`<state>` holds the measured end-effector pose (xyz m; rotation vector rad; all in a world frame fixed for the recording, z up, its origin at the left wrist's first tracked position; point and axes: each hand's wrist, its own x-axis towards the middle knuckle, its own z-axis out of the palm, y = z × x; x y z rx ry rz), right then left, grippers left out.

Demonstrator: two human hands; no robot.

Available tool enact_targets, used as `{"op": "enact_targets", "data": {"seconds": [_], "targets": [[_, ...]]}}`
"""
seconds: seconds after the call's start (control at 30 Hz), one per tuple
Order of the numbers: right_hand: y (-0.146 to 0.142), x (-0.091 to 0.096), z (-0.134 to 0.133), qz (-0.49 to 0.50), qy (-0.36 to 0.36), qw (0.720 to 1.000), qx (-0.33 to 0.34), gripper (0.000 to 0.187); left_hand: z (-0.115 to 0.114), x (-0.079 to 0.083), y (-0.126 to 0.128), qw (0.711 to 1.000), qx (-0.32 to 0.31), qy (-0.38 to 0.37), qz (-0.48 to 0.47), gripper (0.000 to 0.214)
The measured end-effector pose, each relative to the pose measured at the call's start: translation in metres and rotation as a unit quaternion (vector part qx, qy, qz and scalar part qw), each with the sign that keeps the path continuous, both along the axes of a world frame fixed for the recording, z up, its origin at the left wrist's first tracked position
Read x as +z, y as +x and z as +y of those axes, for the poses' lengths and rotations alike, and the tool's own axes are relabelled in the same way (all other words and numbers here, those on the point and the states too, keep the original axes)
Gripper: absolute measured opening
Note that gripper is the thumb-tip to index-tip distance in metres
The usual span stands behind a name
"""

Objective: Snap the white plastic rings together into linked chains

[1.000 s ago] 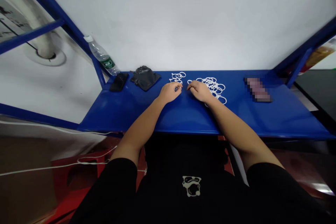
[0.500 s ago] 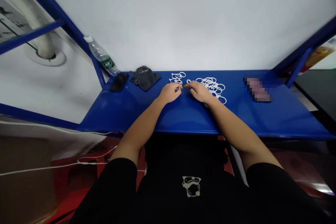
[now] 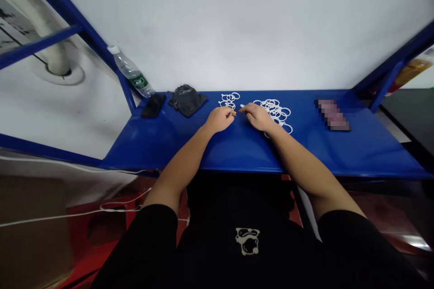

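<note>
Two loose clusters of white plastic rings lie on the blue metal table (image 3: 190,153): a small one (image 3: 229,100) ahead of my left hand (image 3: 219,119) and a larger tangled one (image 3: 274,111) just beyond my right hand (image 3: 259,117). My right fingertips are pinched on a small white plastic piece (image 3: 242,106), which looks like part of a ring. My left fingers curl together beside the small cluster, and their tips nearly hide whatever lies under them. The two hands are a short gap apart.
A black phone (image 3: 153,105) and a crumpled black cloth bag (image 3: 186,99) lie left on the table. A water bottle (image 3: 131,72) leans at the left frame post (image 3: 101,49). A pixelated flat object (image 3: 332,115) lies right. A white wall (image 3: 237,22) stands behind.
The white piece at my right fingertips has shifted slightly left, towards my left hand. My left hand has stayed about where it was.
</note>
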<state>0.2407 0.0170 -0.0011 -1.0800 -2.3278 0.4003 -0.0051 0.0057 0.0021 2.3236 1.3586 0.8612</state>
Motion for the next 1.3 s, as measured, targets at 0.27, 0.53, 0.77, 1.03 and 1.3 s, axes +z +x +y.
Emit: {"op": "enact_targets", "data": {"seconds": [0.27, 0.53, 0.77, 1.03, 1.3], "targets": [[-0.001, 0.002, -0.005, 0.001, 0.018, 1.0, -0.01, 0.052, 0.003, -0.001, -0.003, 0.999, -0.04, 0.022, -0.012, 0.036], [-0.006, 0.004, -0.008, -0.011, -0.009, 1.0, 0.014, 0.044, -0.008, 0.004, 0.001, 0.999, -0.042, -0.017, -0.017, 0.029], [-0.005, 0.006, -0.007, -0.022, 0.001, 0.999, -0.024, 0.044, -0.01, 0.005, 0.004, 0.999, -0.034, -0.004, -0.008, 0.025], [0.02, 0.015, 0.003, -0.053, 0.062, 0.979, -0.188, 0.048, 0.004, -0.008, -0.007, 0.999, 0.049, -0.012, 0.012, 0.031], [0.025, 0.006, 0.006, -0.03, 0.116, 0.974, -0.193, 0.05, 0.004, -0.005, -0.004, 0.994, 0.037, -0.078, 0.074, 0.065]]}}
